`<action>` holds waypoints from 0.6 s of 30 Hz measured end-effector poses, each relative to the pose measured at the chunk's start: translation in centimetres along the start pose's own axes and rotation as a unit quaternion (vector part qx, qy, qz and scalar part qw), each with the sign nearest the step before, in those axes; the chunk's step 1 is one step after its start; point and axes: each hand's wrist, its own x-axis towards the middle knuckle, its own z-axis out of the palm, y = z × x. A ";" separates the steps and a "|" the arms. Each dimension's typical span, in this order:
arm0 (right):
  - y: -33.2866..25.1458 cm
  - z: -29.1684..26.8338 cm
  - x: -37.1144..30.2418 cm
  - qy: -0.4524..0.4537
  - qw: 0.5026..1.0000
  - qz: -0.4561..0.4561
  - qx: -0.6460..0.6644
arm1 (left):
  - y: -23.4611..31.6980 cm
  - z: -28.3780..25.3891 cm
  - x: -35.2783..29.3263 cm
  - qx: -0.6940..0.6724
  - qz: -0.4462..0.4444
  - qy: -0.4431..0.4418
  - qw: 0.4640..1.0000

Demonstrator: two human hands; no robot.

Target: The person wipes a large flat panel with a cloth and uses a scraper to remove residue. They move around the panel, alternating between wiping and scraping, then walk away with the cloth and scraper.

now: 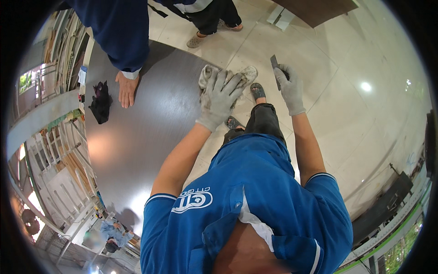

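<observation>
Two grey-gloved hands, one worktop, one wiping cloth, one flat strip

Far left: long panels and boards (57, 43), stacked on edge; below them, white barred racks (57, 148); lower still, a round fan (30, 222). Beyond the worktop's near end, small in view, one person in light blue (115, 234).

Worktop (155, 118): dark grey, smooth, faintly sheened. At its left side, one crumpled black cloth (101, 105), purple showing in its folds. Just right of that, one co-worker's bare hand (127, 89), palm down on the surface, below a navy sleeve (116, 39) with pale cuff.

At the worktop's far right corner: one wiping cloth (208, 73), off-white with dark smudges, bunched, part of it reaching past the edge. Over it, the wearer's left hand (219, 96), gloved; grip unclenched, fingers extended and slightly parted, palm laid down on the fabric.

Right of this, above the tiled floor (356, 105): the wearer's right hand (290, 89), gloved; grip closed around one flat dark-grey strip (274, 61), held clear of the worktop, its end projecting beyond the thumb. Exact kind of strip: cannot be told.

Upper right: one brown panel (319, 10).
</observation>
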 end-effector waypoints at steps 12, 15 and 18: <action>-3.1 5.2 -4.0 -0.310 0.822 -0.358 -0.318 | -3.8 -1.6 -14.0 0.071 -0.383 0.084 0.917; -3.0 4.3 -0.9 0.024 0.904 -0.269 -0.333 | -2.7 -1.2 -15.9 0.067 -0.406 0.100 0.906; -3.8 4.3 -1.9 0.029 0.908 -0.337 -0.247 | -2.0 -1.0 -16.0 0.082 -0.408 0.111 0.902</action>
